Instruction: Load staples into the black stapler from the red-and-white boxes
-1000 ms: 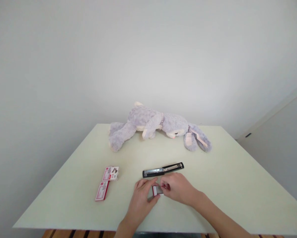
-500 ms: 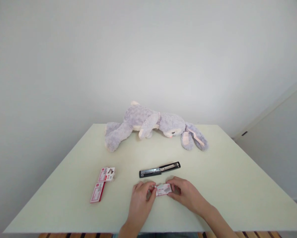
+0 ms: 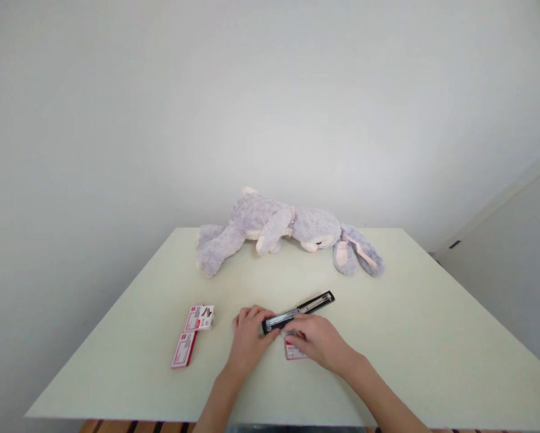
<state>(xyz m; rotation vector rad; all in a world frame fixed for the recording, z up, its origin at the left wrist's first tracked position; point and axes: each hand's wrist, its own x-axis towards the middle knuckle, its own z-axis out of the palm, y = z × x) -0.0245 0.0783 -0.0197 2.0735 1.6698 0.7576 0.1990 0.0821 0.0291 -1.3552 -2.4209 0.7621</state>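
Note:
A black stapler lies folded wide open on the table, its metal staple channel showing. Around its left end are the fingers and thumb of my left hand, closed on it. My right hand hovers at the near side of the channel with fingertips pinched together; whatever is between them is hidden. Partly covered by that hand, a small white and red staple box rests on the table just below the stapler.
To the left, a white and red box with a stapler picture touches another red-edged box. A lilac plush rabbit lies along the back of the pale table, against the wall.
Both hands have let go of the staple box, which stays on the table. My left hand has taken the stapler's left end, and the stapler has turned slightly. My right hand has moved to its channel.

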